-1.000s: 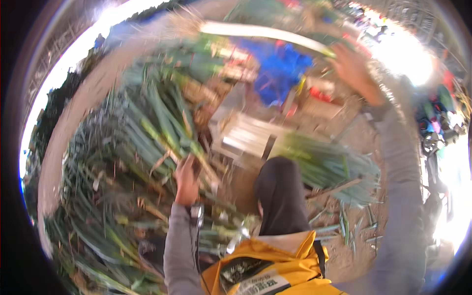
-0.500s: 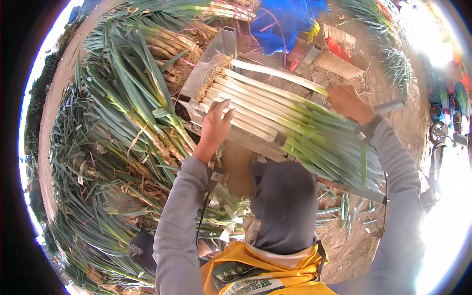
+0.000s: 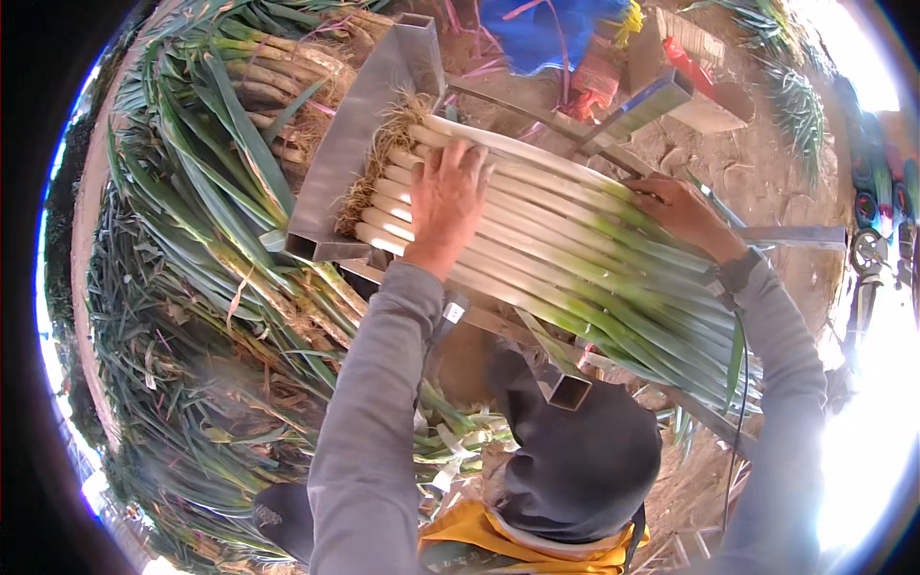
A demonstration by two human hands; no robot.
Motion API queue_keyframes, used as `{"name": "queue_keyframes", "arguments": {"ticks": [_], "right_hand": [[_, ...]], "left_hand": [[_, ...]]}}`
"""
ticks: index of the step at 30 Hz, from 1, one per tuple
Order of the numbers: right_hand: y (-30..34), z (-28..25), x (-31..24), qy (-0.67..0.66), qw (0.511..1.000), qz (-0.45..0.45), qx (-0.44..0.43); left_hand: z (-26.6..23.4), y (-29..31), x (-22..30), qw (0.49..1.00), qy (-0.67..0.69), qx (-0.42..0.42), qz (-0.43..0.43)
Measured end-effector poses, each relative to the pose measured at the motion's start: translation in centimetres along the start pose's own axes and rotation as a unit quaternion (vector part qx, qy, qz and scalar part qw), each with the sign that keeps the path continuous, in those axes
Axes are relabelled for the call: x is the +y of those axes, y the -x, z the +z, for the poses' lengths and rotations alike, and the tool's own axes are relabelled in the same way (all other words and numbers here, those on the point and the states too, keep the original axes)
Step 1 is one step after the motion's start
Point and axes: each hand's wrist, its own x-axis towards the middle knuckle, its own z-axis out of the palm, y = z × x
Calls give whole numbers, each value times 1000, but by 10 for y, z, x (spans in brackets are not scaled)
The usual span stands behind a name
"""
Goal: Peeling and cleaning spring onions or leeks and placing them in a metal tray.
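Note:
A row of leeks [image 3: 508,225] lies side by side on a metal frame, with white shanks to the left and green leaves to the right. Their roots [image 3: 383,158] line up beside an upright metal plate [image 3: 350,125] at the left end. My left hand [image 3: 448,196] rests palm down across the white shanks near the roots, fingers extended and slightly apart. At the far side of the row, my right hand [image 3: 678,213] has its fingers curled on the green part of the farthest leek [image 3: 537,158]; its fingertips are partly hidden.
Heaps of leeks [image 3: 182,383] fill the left side. Square metal tube ends [image 3: 565,388] jut out at the frame's near side and far side. Beyond the frame are a blue sheet [image 3: 546,34] and a cardboard box [image 3: 704,96]. A dark cloth-covered form [image 3: 585,460] is at the lower middle.
The leek in my right hand has come down along the row's far edge. My left hand has moved from the near-left side onto the shanks. The view has shifted closer to the frame.

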Motion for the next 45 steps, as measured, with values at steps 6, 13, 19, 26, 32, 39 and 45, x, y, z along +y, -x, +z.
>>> {"name": "queue_keyframes", "arguments": {"ticks": [6,13,19,26,32,39,45], "right_hand": [[-1,3,5,70,997,2,13],[8,15,-3,79,994,-64,39],[10,23,-8,109,993,-23,49],[12,1,69,191,975,-107,30],[-6,-46,-54,80,992,-70,73],[35,-55,-319,7,980,-191,60],[47,43,-468,26,963,-216,-158]], "left_hand": [[0,-3,4,999,-14,31,3],[-1,-2,2,999,-32,21,5],[-10,-7,1,999,-17,-42,13],[-45,22,-5,966,254,-41,21],[-153,184,-17,913,391,-104,-45],[-356,369,-49,815,455,-3,-358],[-445,467,-80,684,546,325,-359]]}}
